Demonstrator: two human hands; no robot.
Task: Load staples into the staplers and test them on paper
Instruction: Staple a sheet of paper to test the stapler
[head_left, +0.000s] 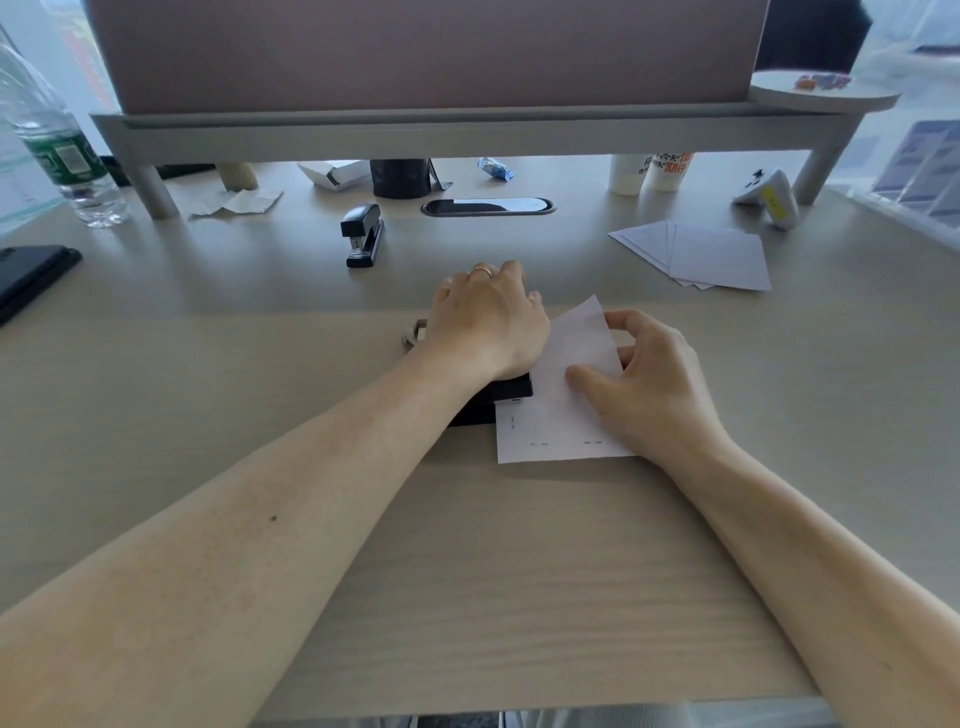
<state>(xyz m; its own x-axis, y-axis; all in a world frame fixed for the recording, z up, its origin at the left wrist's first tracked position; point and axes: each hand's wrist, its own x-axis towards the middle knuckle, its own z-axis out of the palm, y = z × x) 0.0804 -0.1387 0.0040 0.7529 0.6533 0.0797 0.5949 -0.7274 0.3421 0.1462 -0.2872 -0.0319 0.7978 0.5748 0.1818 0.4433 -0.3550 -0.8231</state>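
Note:
My left hand (488, 317) lies palm down on a black stapler (501, 397) at the middle of the desk, covering most of it. My right hand (649, 382) pinches a white sheet of paper (558, 421) whose left edge is tucked into the stapler's front. Several staples show along the sheet's lower and left edges. A second black stapler (362, 235) stands apart, farther back on the left. A fanned stack of white sheets (711, 257) lies at the back right.
A grey monitor riser (467, 130) spans the back, with cups, a small open box (335, 174) and a dark pot beneath it. A water bottle (57, 140) stands at far left, a black phone (31, 275) near the left edge, a white device (771, 197) at right.

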